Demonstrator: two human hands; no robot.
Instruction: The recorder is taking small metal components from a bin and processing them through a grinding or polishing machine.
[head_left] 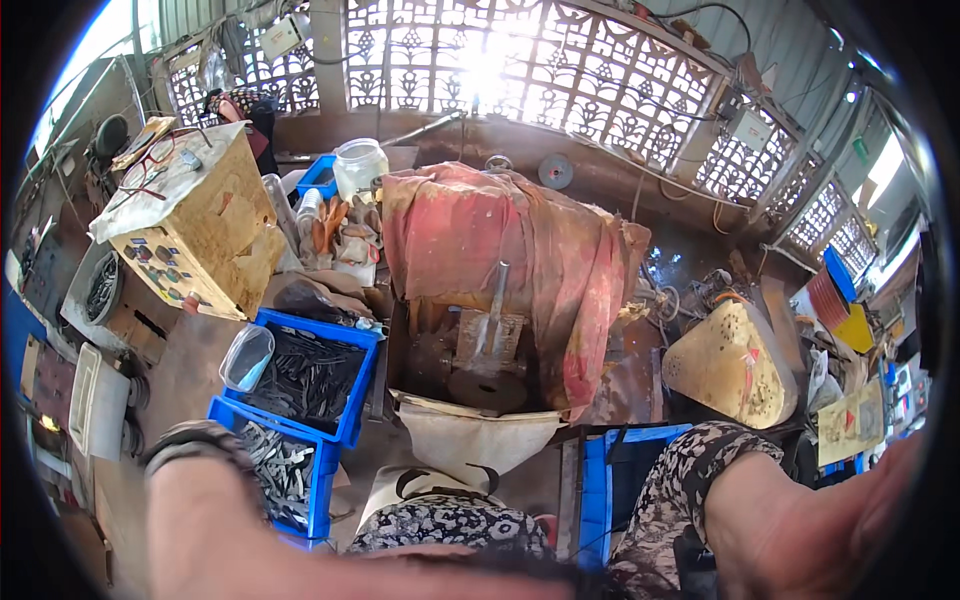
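Note:
Only my forearms show; neither hand is visible. My left forearm rises at the lower left, close to the camera and blurred, with a dark bangle at its top end. It hangs over a blue crate of small grey metal pieces. My right forearm leaves a patterned sleeve and runs out toward the right rim. Straight ahead stands a small rusty press under a faded red cloth, with a white sack below it.
A second blue crate of dark metal parts holds a clear plastic tub. A yellow wooden box stands at the left, a yellow perforated cover at the right, another blue crate beside my knee. A bench with clutter and a lattice wall are behind.

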